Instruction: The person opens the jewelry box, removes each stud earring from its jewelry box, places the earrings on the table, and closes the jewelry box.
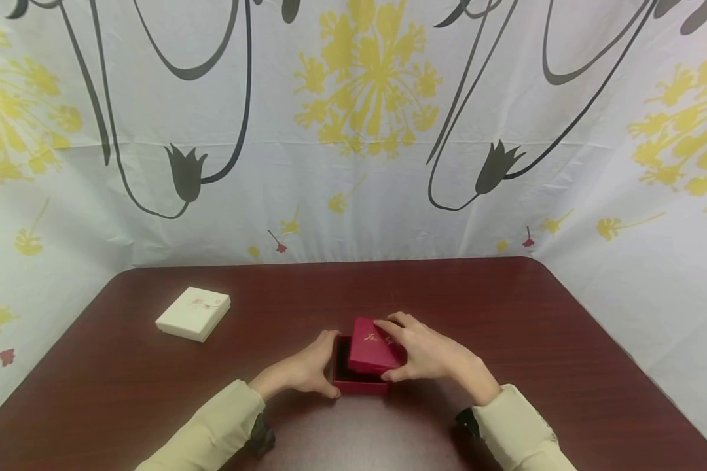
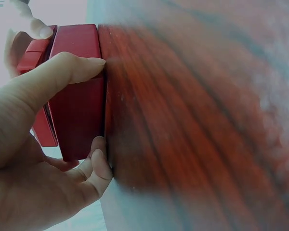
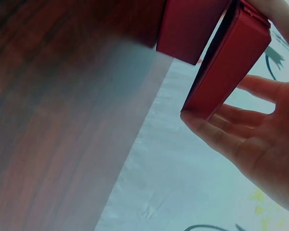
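Observation:
A red box base (image 1: 361, 387) stands on the table, its dark inside partly showing. My left hand (image 1: 311, 365) grips it from the left, thumb at the near side and fingers around the far side; the left wrist view shows the thumb and fingertips low on the red walls (image 2: 79, 115), right at the tabletop. With its fingers and thumb on opposite edges, my right hand (image 1: 433, 350) holds the red lid (image 1: 366, 353), which bears gold lettering. The lid sits tilted over the base, shifted to the right. In the right wrist view a gap separates the lid (image 3: 231, 62) from the base (image 3: 188, 29).
A closed cream box (image 1: 194, 313) with a small printed design lies at the back left of the dark reddish-brown table (image 1: 294, 294). A patterned white curtain (image 1: 330, 229) hangs behind the table and along its sides.

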`<control>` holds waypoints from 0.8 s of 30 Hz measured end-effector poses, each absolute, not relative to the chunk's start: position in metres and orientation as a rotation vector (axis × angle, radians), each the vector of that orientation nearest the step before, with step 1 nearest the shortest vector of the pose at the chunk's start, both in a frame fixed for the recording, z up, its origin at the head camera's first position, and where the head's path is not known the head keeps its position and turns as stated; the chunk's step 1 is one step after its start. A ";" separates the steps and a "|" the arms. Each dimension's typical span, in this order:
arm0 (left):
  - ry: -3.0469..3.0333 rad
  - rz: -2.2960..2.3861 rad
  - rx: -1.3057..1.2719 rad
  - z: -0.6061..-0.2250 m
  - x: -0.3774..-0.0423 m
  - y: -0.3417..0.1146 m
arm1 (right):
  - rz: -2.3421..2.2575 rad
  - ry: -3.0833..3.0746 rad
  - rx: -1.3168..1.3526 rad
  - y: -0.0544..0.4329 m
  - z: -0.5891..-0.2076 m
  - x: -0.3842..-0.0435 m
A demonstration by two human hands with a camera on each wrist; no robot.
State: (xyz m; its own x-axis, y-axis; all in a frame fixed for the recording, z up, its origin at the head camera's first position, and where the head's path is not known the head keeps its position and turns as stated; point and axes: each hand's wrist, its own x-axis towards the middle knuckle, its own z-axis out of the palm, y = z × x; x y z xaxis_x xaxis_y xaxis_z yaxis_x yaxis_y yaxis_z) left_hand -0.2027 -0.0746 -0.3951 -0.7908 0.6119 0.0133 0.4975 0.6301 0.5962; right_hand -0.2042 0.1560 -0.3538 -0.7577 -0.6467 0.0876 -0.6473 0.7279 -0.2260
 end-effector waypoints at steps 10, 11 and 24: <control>2.645 0.882 0.895 -0.393 -0.202 -0.076 | 0.441 -2.956 0.926 0.175 -0.356 -0.218; 2.640 0.884 0.889 -0.393 -0.202 -0.076 | 0.444 -2.959 0.909 0.177 -0.356 -0.219; 2.620 0.858 0.882 -0.389 -0.202 -0.078 | 0.422 -3.022 0.813 0.192 -0.359 -0.239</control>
State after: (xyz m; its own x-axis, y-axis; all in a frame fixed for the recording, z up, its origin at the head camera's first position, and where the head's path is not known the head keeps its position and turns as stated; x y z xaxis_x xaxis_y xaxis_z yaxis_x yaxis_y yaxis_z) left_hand -0.2018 -0.0779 -0.3894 -0.7868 0.6156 -0.0435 0.4706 0.6441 0.6031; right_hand -0.2391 0.1917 -0.3591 -0.8673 -0.4949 0.0536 -0.4907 0.8318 -0.2597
